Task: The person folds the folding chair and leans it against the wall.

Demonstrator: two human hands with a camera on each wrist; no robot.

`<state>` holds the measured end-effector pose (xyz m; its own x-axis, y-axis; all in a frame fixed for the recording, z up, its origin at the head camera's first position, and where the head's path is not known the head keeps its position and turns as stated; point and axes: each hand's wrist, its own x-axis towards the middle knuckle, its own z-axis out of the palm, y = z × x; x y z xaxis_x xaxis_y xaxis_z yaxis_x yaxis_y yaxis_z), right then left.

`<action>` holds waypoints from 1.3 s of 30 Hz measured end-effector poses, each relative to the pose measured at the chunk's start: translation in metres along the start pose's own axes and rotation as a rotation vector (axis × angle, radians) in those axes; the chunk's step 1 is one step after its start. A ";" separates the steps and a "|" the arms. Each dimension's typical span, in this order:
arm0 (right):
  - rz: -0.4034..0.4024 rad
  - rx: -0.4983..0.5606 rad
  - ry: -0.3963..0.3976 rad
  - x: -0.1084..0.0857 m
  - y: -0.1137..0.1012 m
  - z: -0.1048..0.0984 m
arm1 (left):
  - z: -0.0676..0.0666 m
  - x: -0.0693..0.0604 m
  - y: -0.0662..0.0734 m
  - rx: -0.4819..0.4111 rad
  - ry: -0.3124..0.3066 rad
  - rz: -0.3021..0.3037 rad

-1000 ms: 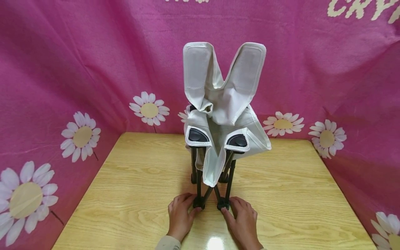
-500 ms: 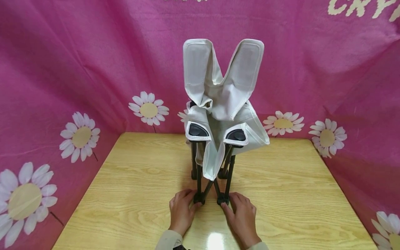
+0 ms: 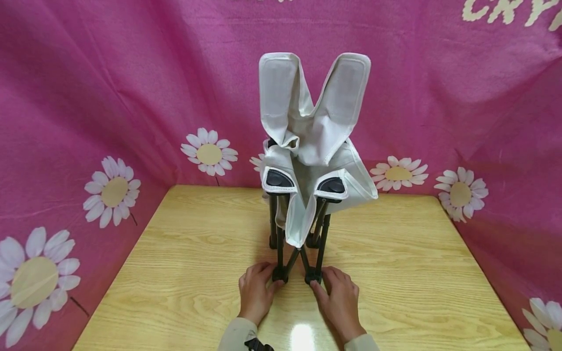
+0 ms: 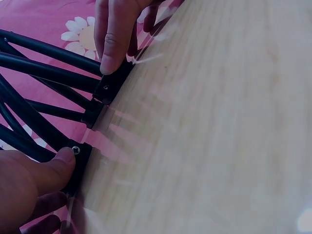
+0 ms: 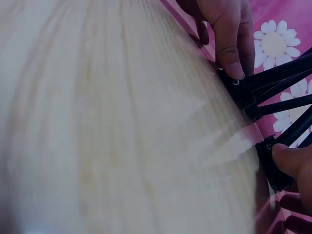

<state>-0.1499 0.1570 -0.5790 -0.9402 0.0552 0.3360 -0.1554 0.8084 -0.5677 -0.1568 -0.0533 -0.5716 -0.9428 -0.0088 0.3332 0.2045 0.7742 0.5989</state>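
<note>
A partly folded camping chair [image 3: 313, 141] with off-white fabric and black tube legs stands upright on the table, its fabric sagging in a V. Black corner pieces [image 3: 330, 186] cap the front fabric corners. Low at the near left, my left hand [image 3: 256, 294] grips one black foot [image 3: 279, 274], thumb in front and fingers on the outer side. My right hand [image 3: 339, 298] grips the near right foot [image 3: 312, 275] in the same way. In the left wrist view my left thumb [image 4: 61, 161] presses beside a screw on the foot. The rear feet are partly hidden behind the front legs.
The light wooden table [image 3: 189, 234] reaches out on both sides of the chair. A pink cloth [image 3: 210, 73] printed with white daisies hangs behind and along both sides. A bright light reflection lies on the table between the forearms.
The chair has slid a little away from me across the table, and both hands have moved forward with its front feet. Their grip looks the same.
</note>
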 end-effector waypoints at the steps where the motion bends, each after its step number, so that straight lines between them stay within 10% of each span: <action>1: -0.004 0.001 0.004 0.000 0.000 0.000 | 0.000 0.000 0.000 0.002 0.000 0.000; 39: 0.003 -0.017 -0.032 0.016 0.000 0.002 | 0.006 0.013 -0.003 0.017 0.027 0.031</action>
<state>-0.1651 0.1565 -0.5749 -0.9499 0.0389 0.3102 -0.1480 0.8180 -0.5559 -0.1712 -0.0525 -0.5733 -0.9287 -0.0014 0.3708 0.2286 0.7852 0.5755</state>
